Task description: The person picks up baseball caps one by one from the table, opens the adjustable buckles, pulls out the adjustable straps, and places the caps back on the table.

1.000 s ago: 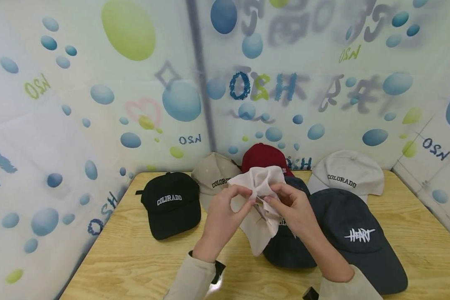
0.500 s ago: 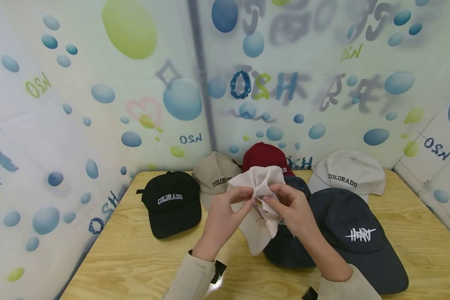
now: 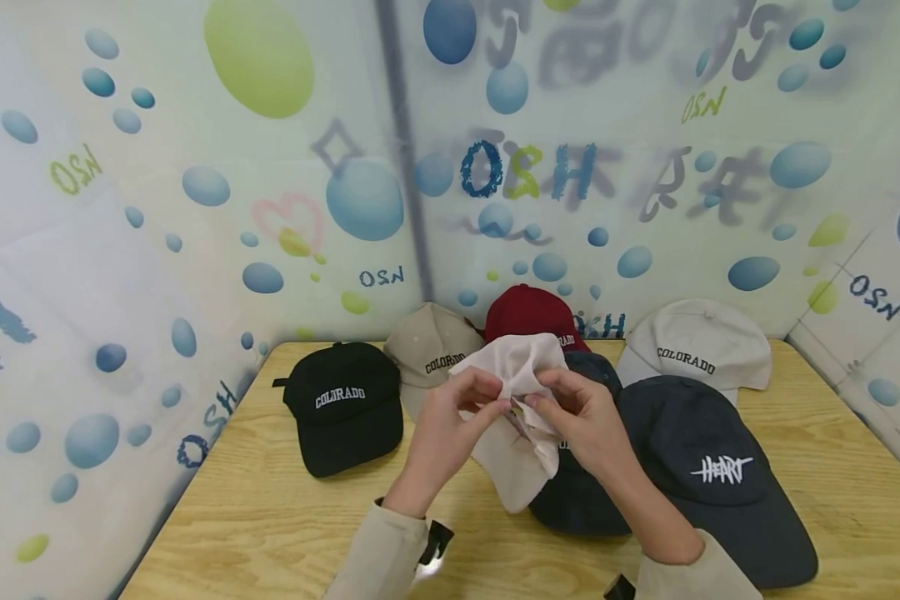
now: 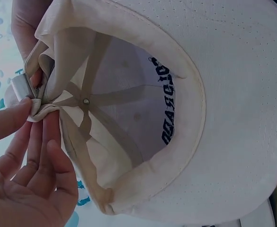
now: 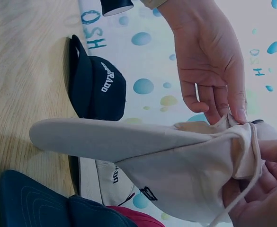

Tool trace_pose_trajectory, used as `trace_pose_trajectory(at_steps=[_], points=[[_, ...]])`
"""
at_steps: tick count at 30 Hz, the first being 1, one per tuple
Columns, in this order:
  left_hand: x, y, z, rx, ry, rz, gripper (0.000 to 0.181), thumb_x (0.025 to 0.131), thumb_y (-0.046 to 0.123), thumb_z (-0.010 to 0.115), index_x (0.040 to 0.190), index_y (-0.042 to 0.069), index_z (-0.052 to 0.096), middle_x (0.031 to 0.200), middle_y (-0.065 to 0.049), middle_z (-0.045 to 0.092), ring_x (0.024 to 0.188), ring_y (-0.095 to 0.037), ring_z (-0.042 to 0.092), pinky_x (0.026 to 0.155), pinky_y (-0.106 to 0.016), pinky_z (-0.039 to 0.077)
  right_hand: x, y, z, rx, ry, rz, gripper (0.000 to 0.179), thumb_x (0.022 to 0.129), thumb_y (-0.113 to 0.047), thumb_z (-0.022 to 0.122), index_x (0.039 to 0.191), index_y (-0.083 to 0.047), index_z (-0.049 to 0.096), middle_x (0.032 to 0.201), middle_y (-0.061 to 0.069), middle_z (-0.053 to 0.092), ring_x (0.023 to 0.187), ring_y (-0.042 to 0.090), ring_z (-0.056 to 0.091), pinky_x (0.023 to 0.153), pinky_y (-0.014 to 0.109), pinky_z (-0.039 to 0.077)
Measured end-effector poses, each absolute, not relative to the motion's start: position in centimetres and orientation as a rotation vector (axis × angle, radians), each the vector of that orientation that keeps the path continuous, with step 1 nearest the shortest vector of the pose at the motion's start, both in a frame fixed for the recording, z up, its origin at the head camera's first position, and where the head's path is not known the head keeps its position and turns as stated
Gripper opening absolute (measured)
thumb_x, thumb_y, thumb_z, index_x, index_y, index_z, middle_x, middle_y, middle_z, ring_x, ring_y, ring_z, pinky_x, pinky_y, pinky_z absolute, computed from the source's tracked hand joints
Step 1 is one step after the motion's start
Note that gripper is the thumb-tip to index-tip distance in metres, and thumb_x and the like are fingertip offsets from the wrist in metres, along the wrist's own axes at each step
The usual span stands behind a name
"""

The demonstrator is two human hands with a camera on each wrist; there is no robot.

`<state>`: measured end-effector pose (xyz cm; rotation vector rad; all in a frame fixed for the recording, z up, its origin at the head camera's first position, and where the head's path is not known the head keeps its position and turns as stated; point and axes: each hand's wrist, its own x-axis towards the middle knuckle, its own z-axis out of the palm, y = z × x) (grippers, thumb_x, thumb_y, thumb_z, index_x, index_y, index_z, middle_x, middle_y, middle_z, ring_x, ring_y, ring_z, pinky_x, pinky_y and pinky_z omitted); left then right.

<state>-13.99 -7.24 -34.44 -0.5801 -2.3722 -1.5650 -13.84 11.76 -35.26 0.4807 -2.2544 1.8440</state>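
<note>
Both hands hold a pale beige baseball cap [image 3: 519, 360] by its back strap, above the table. Thumb and forefinger of my left hand [image 3: 441, 433] pinch the strap from one side. My right hand [image 3: 596, 425] grips the other side with thumb and fingers. In the left wrist view a metal buckle [image 4: 22, 87] sits on the strap between the hands, and the cap's inside faces the camera, dark lettering showing through the front panel. Its brim [image 5: 81, 137] points down toward the table in the right wrist view.
A black cap [image 3: 341, 412] lies left on the wooden table [image 3: 255, 517]. Behind the hands are a tan cap [image 3: 427, 337] and a red cap [image 3: 525, 310]. A navy cap [image 3: 581, 504], a dark HEART cap [image 3: 690, 442] and a light grey cap [image 3: 697, 337] lie right. Printed sheets [image 3: 330, 275] enclose the table.
The held cap shifts and tilts slightly, its crown creasing differently between the hands. Both hands keep their hold, with only small finger movements. The other caps stay where they were.
</note>
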Motion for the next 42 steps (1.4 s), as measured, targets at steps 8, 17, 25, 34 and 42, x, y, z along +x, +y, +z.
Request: trace_pose_trajectory(at_steps=[8,17,25,34,42], points=[[-13.97,-7.43,-34.49,-0.555,-2.363,-1.528,0.013,0.088,0.009,0.074,0.099,0.011,0.069,0.093,-0.004,0.072,0.084,-0.017,0.069,0.074,-0.023,0.054,-13.84,11.78,-35.32,0.521,-2.273,1.846,0.016,0.092,0.0,0.067,0.106,0.007,0.066,0.087,-0.02,0.067,0.072,0.004,0.059,0.063,0.019,0.051],[-14.26,-7.98,-34.67,-0.509,-2.333,-1.469,0.015,0.089,0.012,0.074,0.102,0.009,0.067,0.098,-0.006,0.072,0.091,-0.019,0.069,0.078,-0.026,0.056,-13.74,12.21,-35.23,0.591,-2.247,1.832,0.014,0.092,-0.001,0.067,0.105,0.006,0.066,0.089,-0.021,0.068,0.073,0.002,0.061,0.065,0.017,0.052],[-14.04,-7.95,-35.12,-0.539,-2.318,-1.527,0.02,0.089,0.02,0.076,0.107,0.014,0.07,0.103,0.001,0.073,0.096,-0.014,0.07,0.088,-0.035,0.058,-13.69,12.5,-35.25,0.547,-2.233,1.849,0.015,0.092,0.0,0.066,0.105,0.007,0.066,0.088,-0.022,0.068,0.071,0.003,0.062,0.063,0.019,0.053],[-13.79,-7.55,-35.21,-0.56,-2.337,-1.543,0.024,0.087,0.022,0.078,0.108,0.015,0.069,0.105,0.003,0.072,0.099,-0.012,0.069,0.091,-0.036,0.057,-13.66,12.47,-35.33,0.539,-2.228,1.854,0.015,0.092,0.0,0.067,0.105,0.007,0.066,0.088,-0.023,0.069,0.07,0.002,0.062,0.063,0.019,0.053],[-13.78,-7.29,-35.19,-0.563,-2.333,-1.525,0.021,0.088,0.017,0.077,0.106,0.012,0.068,0.103,-0.001,0.073,0.095,-0.015,0.071,0.083,-0.039,0.059,-13.58,12.4,-35.44,0.527,-2.241,1.85,0.016,0.091,0.0,0.068,0.105,0.007,0.066,0.087,-0.023,0.068,0.069,0.003,0.061,0.062,0.019,0.053]])
